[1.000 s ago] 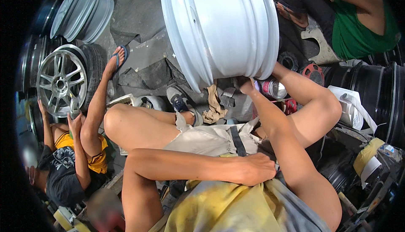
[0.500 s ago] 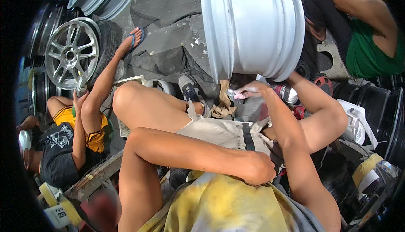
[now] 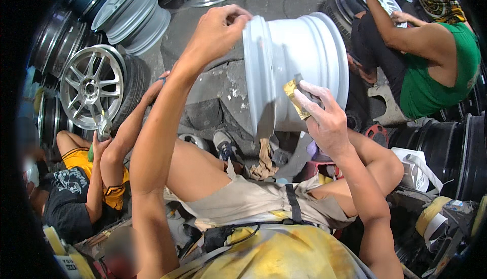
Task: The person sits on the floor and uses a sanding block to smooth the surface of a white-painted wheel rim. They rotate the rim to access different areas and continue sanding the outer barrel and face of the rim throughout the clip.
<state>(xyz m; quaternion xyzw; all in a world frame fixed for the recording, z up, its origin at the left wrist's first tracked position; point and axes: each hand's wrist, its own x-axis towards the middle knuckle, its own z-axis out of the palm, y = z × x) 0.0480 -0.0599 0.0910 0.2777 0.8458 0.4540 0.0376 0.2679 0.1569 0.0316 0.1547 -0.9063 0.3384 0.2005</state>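
Observation:
A pale grey-white wheel rim [image 3: 307,50] lies on its side in front of me, its barrel facing me. My left hand [image 3: 220,30] is closed at the upper part of its left edge, fingertips partly hidden behind that edge. Between the fingers of my right hand [image 3: 327,119] is a piece of gold sandpaper [image 3: 295,99], with something grey showing beside it. The sandpaper is at the lower middle of the barrel; I cannot tell whether it touches. White dust coats the right fingers.
Crumpled brown paper [image 3: 265,162] lies below the rim. At left, a person in yellow shorts [image 3: 78,147] sits by a silver spoked wheel [image 3: 91,90]. At right, a person in a green top [image 3: 436,71] handles another wheel. More rims [image 3: 133,17] stand at the back left.
My left hand has gone from my lap up to the rim's left edge. My right hand has risen from near the floor to the barrel, now with sandpaper. The view has shifted.

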